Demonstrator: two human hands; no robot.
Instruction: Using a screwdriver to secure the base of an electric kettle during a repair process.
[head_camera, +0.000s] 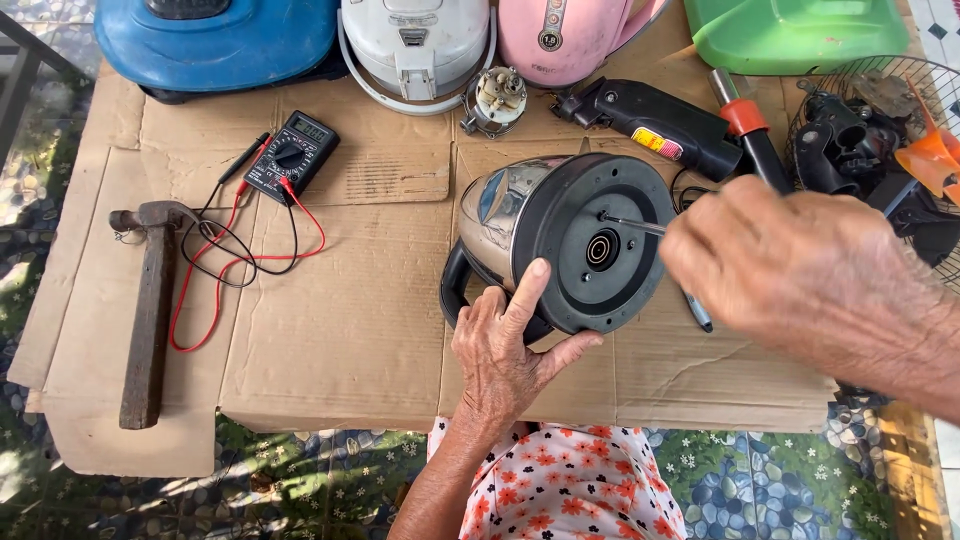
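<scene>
Hammer (150, 310) near cardboard's (340, 340) left edge; multimeter (291, 153) with red, black leads beside it; blue, white, pink appliances along far edge.

A steel electric kettle (560, 235) lies on its side, black round base facing up toward the camera, handle left; a screwdriver (634, 224) (thin shaft) meets that base.
</scene>
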